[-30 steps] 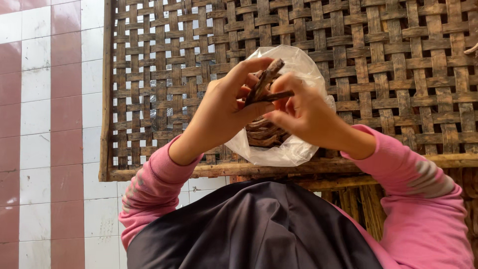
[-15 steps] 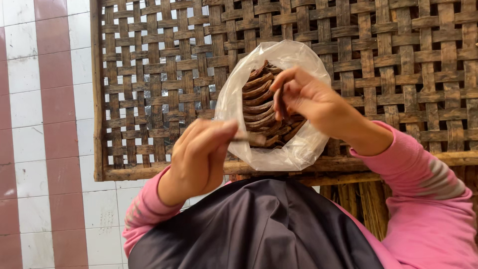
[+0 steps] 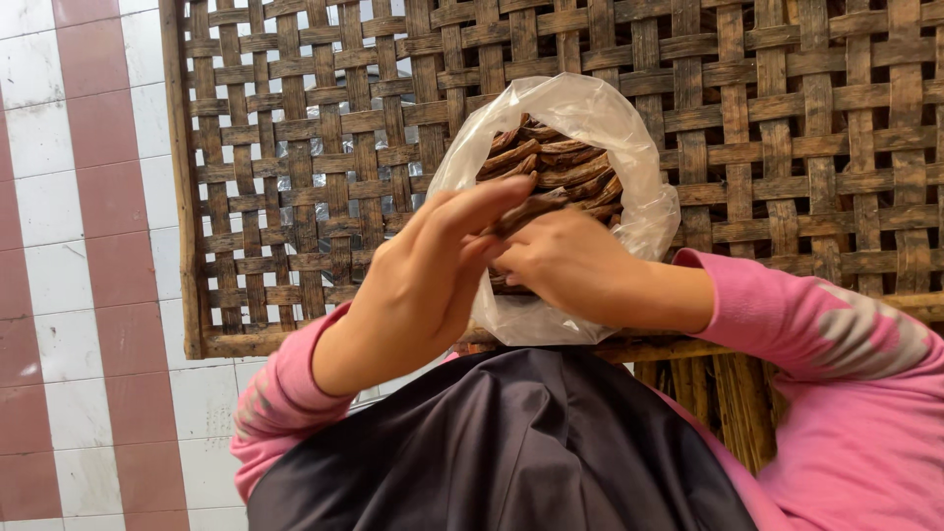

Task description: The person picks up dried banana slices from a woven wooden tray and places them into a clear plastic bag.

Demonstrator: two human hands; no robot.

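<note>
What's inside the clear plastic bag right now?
The clear plastic bag holds a stack of brown dried strips. The right hand reaches into its opening, and the left hand covers the near side. The lower strips and the bag's bottom are hidden behind the hands.

Pink long sleeves [image 3: 787, 315], faint grey pattern on right forearm; dark glossy apron [image 3: 501, 452] over lap.
</note>
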